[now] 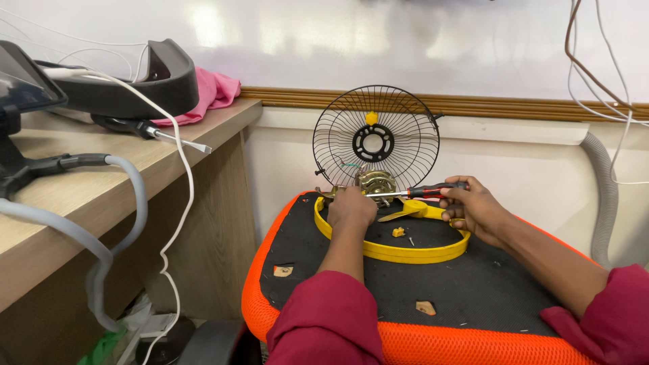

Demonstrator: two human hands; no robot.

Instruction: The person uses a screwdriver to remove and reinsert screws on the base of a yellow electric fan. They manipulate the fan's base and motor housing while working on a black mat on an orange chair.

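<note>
On a black seat with an orange edge [318, 331] lies a yellow plastic ring [405, 253]. A black wire fan guard [376, 138] stands upright behind it, against the wall. A brass-coloured fan motor [376, 182] sits at the guard's foot. My left hand [350, 206] rests on the motor's left side, holding it. My right hand [470, 206] grips a screwdriver with a red and black handle [433, 191], its shaft pointing left into the motor. A small yellow piece [398, 232] lies inside the ring.
A wooden desk [135, 182] stands at the left with a black device [128, 81], a second screwdriver [152, 132], a pink cloth [213, 91] and grey and white cables [182, 176]. A grey hose [605, 196] and wires hang at the right wall.
</note>
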